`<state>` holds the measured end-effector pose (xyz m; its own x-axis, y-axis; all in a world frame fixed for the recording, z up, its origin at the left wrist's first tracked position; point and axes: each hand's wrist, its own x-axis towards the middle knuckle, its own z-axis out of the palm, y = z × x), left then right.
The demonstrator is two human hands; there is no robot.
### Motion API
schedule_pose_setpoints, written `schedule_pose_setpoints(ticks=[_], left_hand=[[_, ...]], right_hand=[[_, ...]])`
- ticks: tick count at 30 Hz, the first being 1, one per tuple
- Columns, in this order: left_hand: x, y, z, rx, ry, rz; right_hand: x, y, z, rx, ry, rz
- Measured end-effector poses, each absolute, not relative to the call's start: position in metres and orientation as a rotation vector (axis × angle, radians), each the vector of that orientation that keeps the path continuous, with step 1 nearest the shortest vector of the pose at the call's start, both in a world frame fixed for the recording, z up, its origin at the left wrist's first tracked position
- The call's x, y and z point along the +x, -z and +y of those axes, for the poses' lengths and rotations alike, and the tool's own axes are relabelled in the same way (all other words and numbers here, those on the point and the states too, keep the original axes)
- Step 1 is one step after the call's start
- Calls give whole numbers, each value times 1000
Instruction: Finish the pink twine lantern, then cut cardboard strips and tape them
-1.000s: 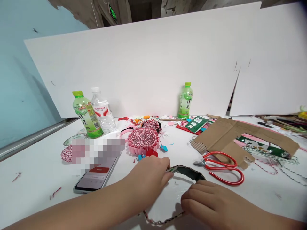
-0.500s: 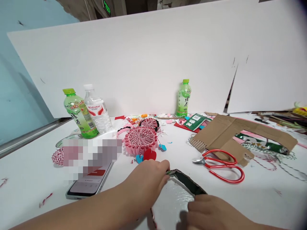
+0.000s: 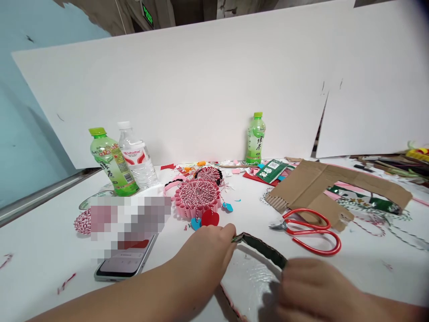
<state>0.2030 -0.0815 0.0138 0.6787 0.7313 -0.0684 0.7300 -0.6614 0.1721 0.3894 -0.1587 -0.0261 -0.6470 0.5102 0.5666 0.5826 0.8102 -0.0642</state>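
My left hand (image 3: 209, 252) is closed, its fingers pinched on one end of a dark green cardboard strip (image 3: 263, 247) just above the white table. From there the strip bends and slopes down to my right hand (image 3: 315, 288), whose curled fingers, somewhat blurred, close on its other end. Below my left wrist a narrow pink-edged strip (image 3: 229, 302) shows; whether it joins the green one cannot be made out. Just beyond my left hand lie a red paper heart (image 3: 210, 218) and a round pink paper-and-twine piece (image 3: 197, 197).
Red-handled scissors (image 3: 313, 230) lie to the right, beside cut brown cardboard (image 3: 301, 183). A phone (image 3: 124, 264) and a ball of red-white twine (image 3: 82, 221) are at left. Bottles stand behind, among them a green one (image 3: 255, 138). A white panel (image 3: 201, 89) closes off the back.
My right hand has moved a little to the right and up, with the strip's end in it. More of the pink-edged strip shows. My left hand stays nearly in place.
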Motion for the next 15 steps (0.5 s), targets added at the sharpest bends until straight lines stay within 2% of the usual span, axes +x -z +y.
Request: schedule_pose_setpoints(ticks=[5,8,11,15], left_hand=[[201,-18,-85,2761,9,1201],[200,-22,-88,2803,45,1193],[200,-25,-90,2830,70,1174],[200,-24,-89,2836,95,1159]], right_hand=[[399,1,-145,-1406,170,-2250],[401,3,-135,-1692,-127,-2334],[401,9,-128,-1657,-357,-2388],[401,11,-127,-1543,-346,-2444]])
